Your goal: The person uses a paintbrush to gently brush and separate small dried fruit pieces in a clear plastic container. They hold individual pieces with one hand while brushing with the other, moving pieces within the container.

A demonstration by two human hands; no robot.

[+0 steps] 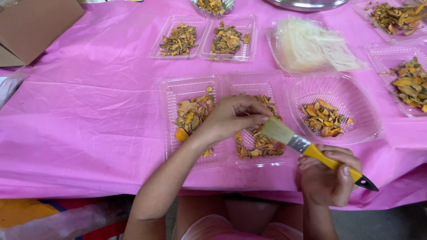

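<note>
My right hand [327, 178] grips a yellow-handled paintbrush [311, 149] near the table's front edge, its pale bristles pointing up and left. My left hand [231, 116] hovers over a clear hinged plastic tray [171, 93], fingers pinched against the bristle tip; whether a piece is between them I cannot tell. Both halves of that tray hold dried orange-yellow slices [191, 115], and my left hand covers part of the right half.
A pink plastic sheet [89, 111] covers the table. A round clear container [369, 111] with slices sits right of the tray. More filled trays [204, 40] stand behind, a stack of clear bags [311, 46] beside them, a cardboard box [31, 26] far left.
</note>
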